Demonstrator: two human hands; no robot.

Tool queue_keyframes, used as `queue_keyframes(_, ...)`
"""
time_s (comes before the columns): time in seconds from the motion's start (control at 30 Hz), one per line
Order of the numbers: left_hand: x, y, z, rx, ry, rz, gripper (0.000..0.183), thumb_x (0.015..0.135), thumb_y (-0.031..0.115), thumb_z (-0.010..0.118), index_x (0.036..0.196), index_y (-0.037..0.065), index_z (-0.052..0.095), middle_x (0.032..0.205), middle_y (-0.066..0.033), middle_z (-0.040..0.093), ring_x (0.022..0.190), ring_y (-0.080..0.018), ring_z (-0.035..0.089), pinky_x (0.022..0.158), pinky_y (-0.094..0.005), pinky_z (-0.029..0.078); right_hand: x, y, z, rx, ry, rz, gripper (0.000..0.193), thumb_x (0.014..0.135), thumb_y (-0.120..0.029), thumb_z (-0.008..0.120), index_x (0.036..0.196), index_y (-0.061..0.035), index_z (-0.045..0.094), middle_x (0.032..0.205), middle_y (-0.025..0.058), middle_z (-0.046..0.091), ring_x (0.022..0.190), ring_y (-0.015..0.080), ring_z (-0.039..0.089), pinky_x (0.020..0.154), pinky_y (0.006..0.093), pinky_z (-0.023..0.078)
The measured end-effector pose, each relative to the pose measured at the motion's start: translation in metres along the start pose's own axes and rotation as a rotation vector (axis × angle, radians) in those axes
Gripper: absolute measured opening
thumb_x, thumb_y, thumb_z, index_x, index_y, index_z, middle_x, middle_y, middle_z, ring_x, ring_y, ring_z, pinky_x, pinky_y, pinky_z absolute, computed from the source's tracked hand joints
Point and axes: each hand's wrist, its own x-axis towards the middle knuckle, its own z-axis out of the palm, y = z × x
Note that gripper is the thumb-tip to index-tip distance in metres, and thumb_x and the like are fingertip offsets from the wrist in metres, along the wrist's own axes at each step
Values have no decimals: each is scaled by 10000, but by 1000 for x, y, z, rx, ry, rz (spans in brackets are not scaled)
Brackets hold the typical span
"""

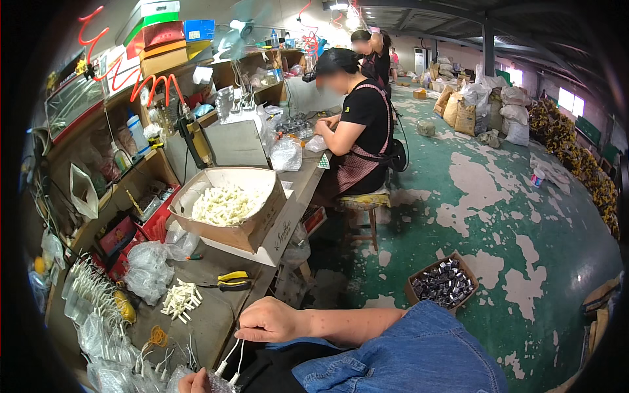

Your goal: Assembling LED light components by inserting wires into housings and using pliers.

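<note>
My right hand is closed in a fist at the edge of the workbench. From it hang white wires that end in small white plastic sleeves. At the lower edge, only the curled fingers of my left hand show, beside clear plastic wrap; what they hold is hidden. Loose cream-coloured plastic sleeves lie heaped on the bench beyond my hands. Next to the heap are yellow-and-black pliers. Along the left side, bundles of white-wired parts rest on bubble wrap.
A cardboard box of cream sleeves stands farther up the bench. Crumpled plastic bags lie left of it. A box of dark metallic parts sits on the green floor at right. A co-worker sits at the bench ahead.
</note>
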Motion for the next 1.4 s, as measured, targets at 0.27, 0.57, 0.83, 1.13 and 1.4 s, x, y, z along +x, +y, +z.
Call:
queue_keyframes(0.27,-5,-7,4,-43,16,12,847,623,79,954,1372,14,564,1265,-158,497,1121,-301,543,932,-363,477,0,-2,0,2,-7,7,434,992,-315,611,698,-24,480,651,162,494,638,399,531,556,457,397)
queue_keyframes(0.57,-5,-4,5,-34,10,12,831,624,79,954,1355,8,567,1255,-157,502,1104,-300,548,927,-366,475,-4,0,1,74,-8,22,406,994,-234,621,686,-6,487,625,137,453,574,337,489,542,412,373)
queue_keyframes(0.83,-3,-11,9,62,101,-63,823,614,129,960,1339,34,581,1276,-200,534,1136,-372,569,955,-406,499,-4,-7,-1,367,-74,260,415,1018,-254,600,687,-12,537,614,73,556,566,155,503,550,322,403)
queue_keyframes(1.13,-35,-56,60,-484,-10,-494,688,702,112,878,1314,52,568,1155,-88,622,1082,-213,591,939,-349,490,-15,28,-3,620,118,641,403,1045,-309,569,738,-48,584,585,-30,502,516,40,450,486,229,349)
queue_keyframes(1.4,-111,-142,57,-959,312,-329,695,766,10,649,1410,12,388,1178,-162,573,974,-270,607,848,-380,519,-27,47,42,665,-40,690,411,1033,-350,589,750,-52,606,611,-29,544,515,46,477,488,226,374)
